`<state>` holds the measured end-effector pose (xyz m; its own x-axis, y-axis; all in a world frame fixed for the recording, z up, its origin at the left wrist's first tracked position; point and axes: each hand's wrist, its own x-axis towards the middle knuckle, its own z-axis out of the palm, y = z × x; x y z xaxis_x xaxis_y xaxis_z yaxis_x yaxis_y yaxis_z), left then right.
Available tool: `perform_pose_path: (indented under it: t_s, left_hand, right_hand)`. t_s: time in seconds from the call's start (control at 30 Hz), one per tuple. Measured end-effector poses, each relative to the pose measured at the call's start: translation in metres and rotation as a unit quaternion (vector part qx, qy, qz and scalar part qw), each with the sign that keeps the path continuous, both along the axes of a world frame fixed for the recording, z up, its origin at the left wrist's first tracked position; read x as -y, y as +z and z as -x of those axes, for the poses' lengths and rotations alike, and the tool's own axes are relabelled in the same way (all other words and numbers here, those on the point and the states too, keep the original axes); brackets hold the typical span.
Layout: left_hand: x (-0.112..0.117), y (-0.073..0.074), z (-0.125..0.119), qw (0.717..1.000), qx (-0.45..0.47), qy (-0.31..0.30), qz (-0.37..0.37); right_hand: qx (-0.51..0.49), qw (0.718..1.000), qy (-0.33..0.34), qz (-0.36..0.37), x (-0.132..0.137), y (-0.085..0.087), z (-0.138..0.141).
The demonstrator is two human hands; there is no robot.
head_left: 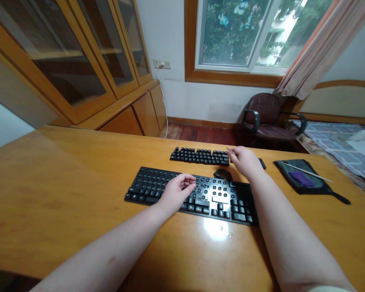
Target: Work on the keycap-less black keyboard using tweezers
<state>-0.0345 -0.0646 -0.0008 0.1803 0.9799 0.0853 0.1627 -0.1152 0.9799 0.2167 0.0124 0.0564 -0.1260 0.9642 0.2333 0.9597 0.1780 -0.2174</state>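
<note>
A black computer keyboard [167, 184] lies on the wooden desk, many keycaps off its upper rows and several still on along the bottom and on the number pad. My left hand [178, 190] rests over its middle, fingers loosely curled and a gap between thumb and fingertips. Behind the keyboard, loose black keycaps [197, 156] sit in rows. At the right end of those rows is my right hand [241, 160], its fingertips pinched together; what they hold, if anything, is too small to make out. My right forearm hides part of the keyboard and some keycaps.
A coiled black cable [223, 174] lies between keyboard and keycaps. To the right, a dark pouch [304, 164] carries a purple cloth [301, 178] and a thin stick [307, 172]. Beyond the desk [79, 194] stand a brown armchair [267, 117], a bed and a glass-fronted cabinet [121, 91].
</note>
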Motion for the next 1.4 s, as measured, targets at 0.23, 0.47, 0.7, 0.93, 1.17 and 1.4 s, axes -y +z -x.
perform_pose_path:
  t_s: [0.23, 0.47, 0.7, 0.93, 1.17, 1.4]
  left_hand:
    - [0.006, 0.005, -0.003, 0.983, -0.135, -0.053, -0.112]
    - [0.018, 0.013, -0.007, 0.922, -0.286, -0.13, -0.226]
    - [0.019, 0.014, -0.066, 0.899, -0.35, -0.138, -0.223]
    - [0.026, 0.009, -0.099, 0.868, -0.382, -0.124, -0.293]
    - [0.023, 0.002, -0.096, 0.87, -0.382, -0.122, -0.287]
    - [0.023, -0.005, -0.103, 0.873, -0.367, -0.138, -0.291]
  right_hand:
    - [-0.193, 0.975, 0.086, -0.064, 0.038, 0.037, 0.014]
    - [-0.284, 0.955, -0.016, 0.089, 0.078, 0.0, -0.004]
    - [-0.258, 0.962, 0.05, -0.075, 0.115, -0.037, -0.025]
    - [-0.237, 0.967, 0.055, -0.08, 0.104, -0.05, -0.028]
    - [-0.217, 0.97, 0.107, -0.005, 0.102, -0.054, -0.02]
    - [-0.198, 0.961, 0.193, -0.02, 0.107, -0.057, -0.022]
